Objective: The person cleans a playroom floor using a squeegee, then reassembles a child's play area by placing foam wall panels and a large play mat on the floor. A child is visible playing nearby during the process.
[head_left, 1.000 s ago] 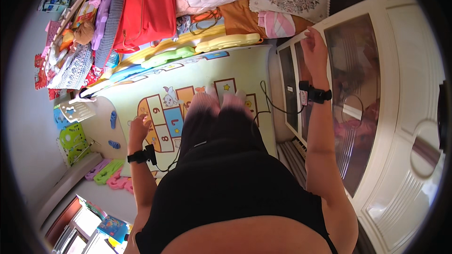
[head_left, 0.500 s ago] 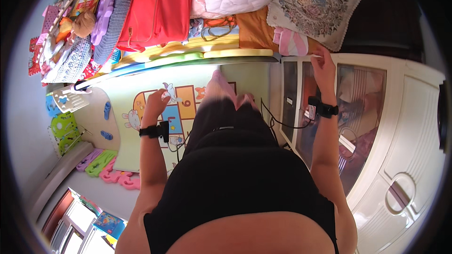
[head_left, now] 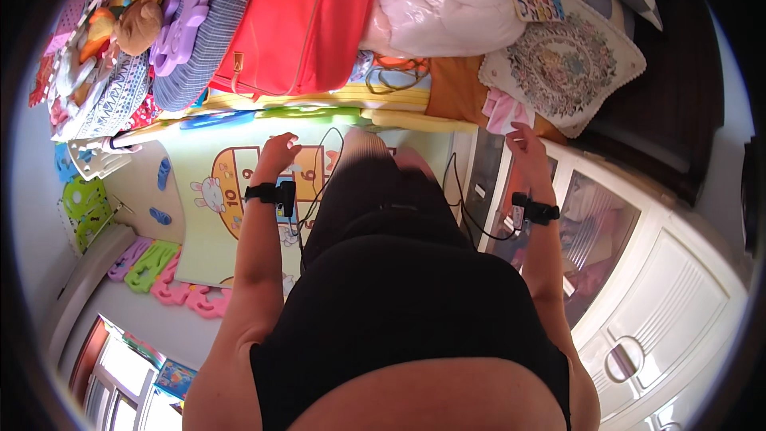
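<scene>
My right hand (head_left: 528,153) reaches up beside the glass-fronted white cabinet, its fingers apart and slightly bent. The fingertips are at the lower edge of a pink and white striped cloth (head_left: 507,110); whether they touch it I cannot tell. That cloth lies partly under a cream cushion cover with a flower pattern (head_left: 563,69), on an orange-brown cloth (head_left: 455,89). My left hand (head_left: 278,155) hangs in the air above the printed play mat, loosely curled with the thumb apart, and nothing shows in it. Black straps with small devices and cables sit on both wrists.
A red bag (head_left: 307,28), a clear-wrapped pale bundle (head_left: 447,8) and soft toys crowd the shelf ahead. The white cabinet (head_left: 670,295) stands at right. Below lies the play mat (head_left: 203,231), with blue slippers (head_left: 162,175) and foam pieces (head_left: 152,263) at left.
The view has shifted, showing more of the pile at upper right. My right hand has come closer to the striped cloth. My left hand has risen a little toward the shelf edge.
</scene>
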Available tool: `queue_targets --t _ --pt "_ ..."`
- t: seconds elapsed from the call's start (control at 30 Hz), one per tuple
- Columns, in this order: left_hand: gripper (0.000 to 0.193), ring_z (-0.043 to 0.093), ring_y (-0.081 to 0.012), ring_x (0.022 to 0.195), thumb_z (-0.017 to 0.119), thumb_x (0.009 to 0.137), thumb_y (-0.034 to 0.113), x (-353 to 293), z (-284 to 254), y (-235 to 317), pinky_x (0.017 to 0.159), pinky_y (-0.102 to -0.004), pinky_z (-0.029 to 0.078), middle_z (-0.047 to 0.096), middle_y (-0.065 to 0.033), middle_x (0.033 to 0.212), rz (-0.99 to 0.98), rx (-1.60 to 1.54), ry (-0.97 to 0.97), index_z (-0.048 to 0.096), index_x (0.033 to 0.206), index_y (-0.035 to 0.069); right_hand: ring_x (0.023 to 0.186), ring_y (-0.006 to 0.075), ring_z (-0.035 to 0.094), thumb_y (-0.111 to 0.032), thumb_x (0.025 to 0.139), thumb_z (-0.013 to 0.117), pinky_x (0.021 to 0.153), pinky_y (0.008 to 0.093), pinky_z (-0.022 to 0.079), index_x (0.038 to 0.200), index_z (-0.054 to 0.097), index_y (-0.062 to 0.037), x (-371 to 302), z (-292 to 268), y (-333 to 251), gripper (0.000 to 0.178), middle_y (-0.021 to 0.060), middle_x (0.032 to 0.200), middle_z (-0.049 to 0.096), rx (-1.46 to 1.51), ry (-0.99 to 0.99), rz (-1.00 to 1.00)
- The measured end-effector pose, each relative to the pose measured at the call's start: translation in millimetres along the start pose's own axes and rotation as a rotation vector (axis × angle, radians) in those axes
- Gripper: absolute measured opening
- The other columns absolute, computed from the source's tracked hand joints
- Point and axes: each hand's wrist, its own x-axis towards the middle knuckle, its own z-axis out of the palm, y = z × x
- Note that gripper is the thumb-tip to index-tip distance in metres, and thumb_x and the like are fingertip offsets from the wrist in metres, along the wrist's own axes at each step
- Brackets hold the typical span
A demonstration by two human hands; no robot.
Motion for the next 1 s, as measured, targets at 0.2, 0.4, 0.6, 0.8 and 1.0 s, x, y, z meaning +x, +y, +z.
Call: queue_targets --t 0.2,0.4,0.6,0.8,1.0 --pt "0.034 0.068 -0.0276 0.098 0.067 0.085 0.027 14 15 -42 0.086 -0.0366 0.052 0.071 -0.0149 0.103 -0.108 -0.146 0.019 0.067 0.108 0.003 0.077 0.0146 0.063 -0.011 0.087 0.065 0.07 0.0279 0.051 0.122 0.058 -0.0071 43 26 -40 0.035 0.0067 0.093 0.068 -0.017 -0.099 -0.056" --pt "0.037 0.066 -0.0312 0.101 0.065 0.083 0.029 -33 31 -58 0.087 -0.0377 0.052 0.07 -0.0177 0.104 -0.321 -0.329 0.048 0.068 0.109 0.003 0.079 0.0173 0.065 -0.01 0.087 0.065 0.071 0.0295 0.052 0.12 0.058 -0.0059 107 44 -99 0.034 0.0084 0.089 0.067 -0.133 -0.245 -0.243" --pt "0.034 0.068 -0.029 0.098 0.064 0.084 0.028 -115 51 -59 0.086 -0.0367 0.053 0.071 -0.0152 0.1 -0.541 -0.455 0.32 0.068 0.109 0.005 0.075 0.0182 0.064 -0.011 0.086 0.066 0.07 0.0312 0.052 0.118 0.059 -0.005 186 93 -136 0.033 0.0083 0.087 0.067 -0.186 -0.414 -0.532" --pt "0.033 0.068 -0.031 0.091 0.065 0.083 0.027 -222 86 -23 0.081 -0.038 0.054 0.071 -0.0163 0.094 -0.827 -0.464 0.471 0.069 0.107 0.006 0.076 0.0248 0.065 -0.01 0.082 0.068 0.068 0.0349 0.052 0.117 0.058 -0.0065 212 188 -171 0.037 0.0127 0.088 0.067 -0.246 -0.713 -0.728" --pt "0.032 0.067 -0.0342 0.093 0.067 0.083 0.026 -267 153 9 0.084 -0.0408 0.053 0.07 -0.0172 0.097 -0.955 -0.571 0.397 0.07 0.108 0.007 0.098 0.0339 0.064 -0.014 0.081 0.07 0.084 0.0412 0.051 0.119 0.055 0.0004 193 318 -145 0.043 0.0208 0.108 0.065 -0.416 -0.83 -0.908"
